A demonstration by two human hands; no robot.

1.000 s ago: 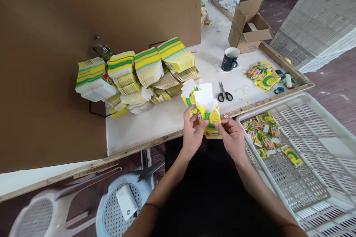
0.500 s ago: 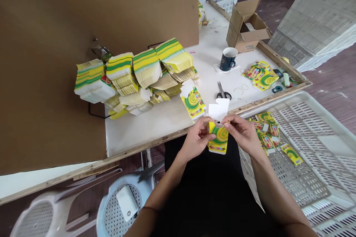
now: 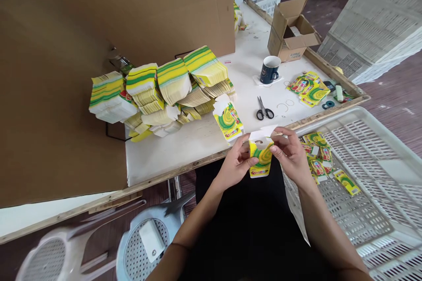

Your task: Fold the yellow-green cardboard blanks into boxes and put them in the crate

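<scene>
Both hands hold one small yellow-and-green carton [image 3: 261, 158] over my lap, just off the table's front edge. My left hand [image 3: 234, 164] pinches its left side. Fingers of my right hand [image 3: 290, 153] press on its white top flap, which is bent over the opening. A flat carton blank [image 3: 228, 121] of the same print lies on the white table [image 3: 184, 145] just ahead of my left hand. Bundles of flat blanks [image 3: 158, 88] are piled at the table's back left.
Scissors [image 3: 264, 109], a dark mug [image 3: 269, 70], an open cardboard box [image 3: 290, 30] and more printed blanks [image 3: 310, 88] lie on the table's right. A white slotted crate [image 3: 369, 175] with several folded cartons [image 3: 316, 156] stands at my right. A big cardboard sheet [image 3: 99, 22] rises behind. Plastic stools [image 3: 141, 241] stand below.
The carton went from a flat blank held above the table to an opened box over my lap. Its white top flap, upright half a second ago, is now bent down.
</scene>
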